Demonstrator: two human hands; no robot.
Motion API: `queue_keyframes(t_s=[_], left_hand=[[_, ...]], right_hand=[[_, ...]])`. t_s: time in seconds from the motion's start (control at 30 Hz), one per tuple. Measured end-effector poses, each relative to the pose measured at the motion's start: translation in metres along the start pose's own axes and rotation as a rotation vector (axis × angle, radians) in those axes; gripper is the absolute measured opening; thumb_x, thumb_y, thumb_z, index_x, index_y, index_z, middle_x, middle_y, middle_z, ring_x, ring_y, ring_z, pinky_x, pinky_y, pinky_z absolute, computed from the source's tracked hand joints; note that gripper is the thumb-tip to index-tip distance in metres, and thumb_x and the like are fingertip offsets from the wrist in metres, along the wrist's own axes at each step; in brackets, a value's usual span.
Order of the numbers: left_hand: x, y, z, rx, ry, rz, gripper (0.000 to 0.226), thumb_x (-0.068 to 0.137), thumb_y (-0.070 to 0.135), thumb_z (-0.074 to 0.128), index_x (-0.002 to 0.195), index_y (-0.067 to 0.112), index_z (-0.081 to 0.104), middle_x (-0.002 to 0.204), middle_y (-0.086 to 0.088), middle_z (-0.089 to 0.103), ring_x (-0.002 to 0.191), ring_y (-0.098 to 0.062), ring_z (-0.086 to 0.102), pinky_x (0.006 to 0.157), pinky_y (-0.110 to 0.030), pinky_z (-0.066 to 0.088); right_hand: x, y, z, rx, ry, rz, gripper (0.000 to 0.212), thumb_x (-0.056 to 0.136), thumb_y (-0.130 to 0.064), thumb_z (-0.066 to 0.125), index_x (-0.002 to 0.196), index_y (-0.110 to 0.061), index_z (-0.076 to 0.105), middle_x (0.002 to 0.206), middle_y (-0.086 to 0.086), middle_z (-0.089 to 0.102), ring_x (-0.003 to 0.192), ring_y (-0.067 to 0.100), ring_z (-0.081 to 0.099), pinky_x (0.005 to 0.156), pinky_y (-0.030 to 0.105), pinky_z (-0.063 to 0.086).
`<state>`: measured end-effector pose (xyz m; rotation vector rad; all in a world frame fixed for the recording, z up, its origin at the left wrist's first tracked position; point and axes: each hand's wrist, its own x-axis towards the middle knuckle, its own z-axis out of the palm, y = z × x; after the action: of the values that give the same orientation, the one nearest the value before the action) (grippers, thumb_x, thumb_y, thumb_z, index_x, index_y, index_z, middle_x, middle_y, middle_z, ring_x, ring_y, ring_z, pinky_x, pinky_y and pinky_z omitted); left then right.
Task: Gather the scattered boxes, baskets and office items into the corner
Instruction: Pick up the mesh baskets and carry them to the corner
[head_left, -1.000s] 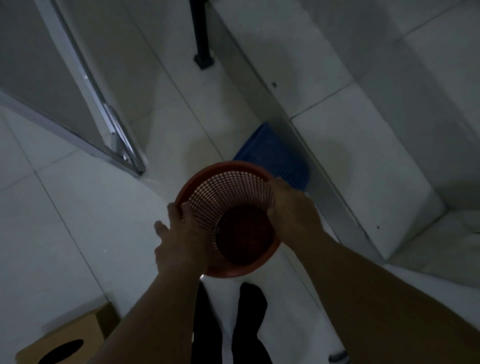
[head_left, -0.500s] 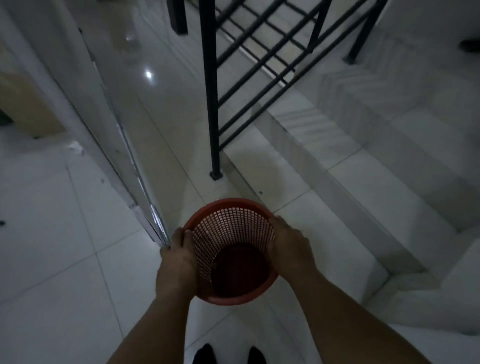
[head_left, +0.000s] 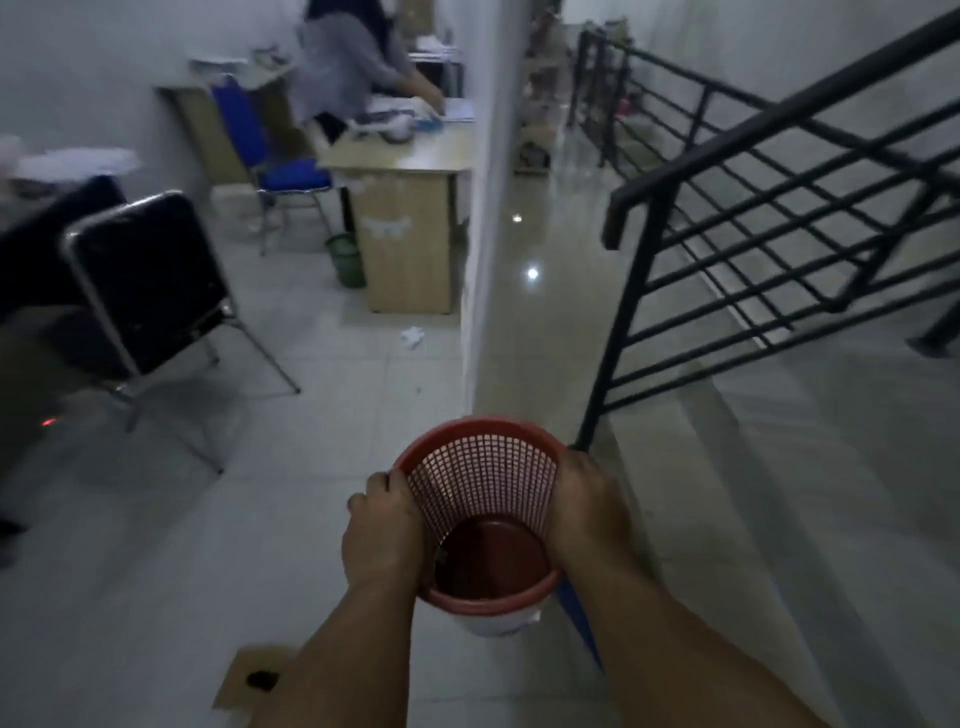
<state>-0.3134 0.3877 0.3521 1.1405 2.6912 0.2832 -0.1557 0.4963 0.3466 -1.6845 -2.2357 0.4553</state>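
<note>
Left floor: the pale tiled floor lies open ahead, bar a crumpled white paper scrap.
Centre: the white partition wall's end splits the way.
Right lane: a passage runs between that wall and the black metal stair railing.
Left side: a black chrome-framed folding chair stands on the tiles.
Far end: a light wooden desk, with a green waste bin just beside it, closes the floor.
Near edge: a brown cardboard box lies low.

Nothing legible in view: no text, labels, brands or numbers. The pale mark on the wooden desk front and the papers on top are too blurred to read. The red basket and cardboard box show no readable print.
</note>
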Motion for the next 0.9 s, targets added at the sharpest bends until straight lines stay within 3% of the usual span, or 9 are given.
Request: queue_keyframes(t_s=[0.2, 0.3, 0.63, 0.9], left_hand=[[-0.074, -0.124, -0.059, -0.026, 0.172, -0.315, 0.055, 0.089, 0.015, 0.054, 0.141, 0.016, 0.035, 0.134, -0.006, 0.045, 0.117, -0.027, 0.045, 0.085, -0.037, 0.050], [-0.130, -0.206, -0.082, -0.053, 0.272, -0.502, 0.050, 0.090, 0.014, 0.051, 0.138, 0.016, 0.039, 0.131, -0.006, 0.047, 0.115, -0.028, 0.046, 0.082, -0.038, 0.049], [-0.442, -0.496, -0.144, 0.001, 0.514, -1.114, 0.044, 0.094, 0.014, 0.043, 0.137, 0.016, 0.041, 0.132, -0.006, 0.047, 0.115, -0.027, 0.046, 0.086, -0.038, 0.047], [-0.635, -0.619, -0.156, 0.024, 0.540, -1.488, 0.042, 0.094, 0.012, 0.041, 0.136, 0.014, 0.041, 0.134, -0.007, 0.046, 0.115, -0.027, 0.046, 0.085, -0.037, 0.048]], right_hand=[[-0.071, -0.121, 0.013, 0.040, -0.158, -0.313, 0.035, 0.099, -0.019, 0.036, 0.132, -0.023, 0.048, 0.130, 0.003, 0.053, 0.111, 0.028, 0.052, 0.091, 0.037, 0.047], [-0.134, -0.193, 0.031, 0.027, -0.225, -0.498, 0.033, 0.097, -0.018, 0.035, 0.127, -0.022, 0.050, 0.125, 0.003, 0.055, 0.106, 0.030, 0.054, 0.085, 0.038, 0.047], [-0.494, -0.408, 0.091, 0.200, -0.515, -1.080, 0.041, 0.094, -0.019, 0.040, 0.133, -0.023, 0.050, 0.126, 0.002, 0.057, 0.108, 0.029, 0.056, 0.088, 0.039, 0.050], [-0.726, -0.493, 0.123, 0.212, -0.693, -1.408, 0.041, 0.094, -0.019, 0.038, 0.132, -0.022, 0.051, 0.122, 0.004, 0.060, 0.107, 0.027, 0.058, 0.085, 0.037, 0.049]])
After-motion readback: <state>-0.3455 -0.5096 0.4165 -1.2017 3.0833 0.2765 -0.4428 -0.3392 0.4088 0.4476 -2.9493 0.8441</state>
